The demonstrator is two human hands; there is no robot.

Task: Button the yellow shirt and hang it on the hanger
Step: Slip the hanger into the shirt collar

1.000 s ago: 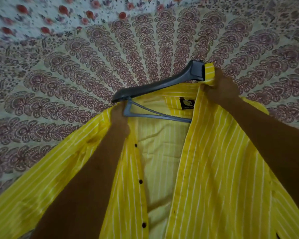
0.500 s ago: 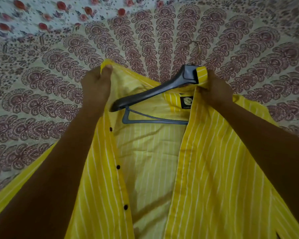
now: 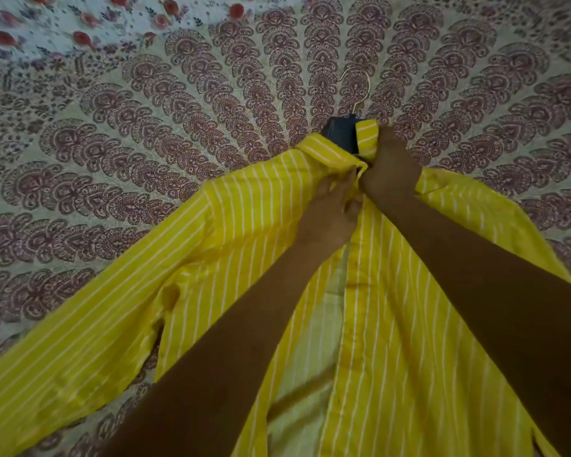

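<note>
Left hand has moved in beside right hand, just below dark plastic hanger. Yellow white-striped fabric shirt now covers hanger. Both hands' curled fingers pinch collar.

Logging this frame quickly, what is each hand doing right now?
Left hand: pinches the yellow shirt at the collar.
Right hand: grips the yellow shirt's other collar edge, beside the hanger.
</note>
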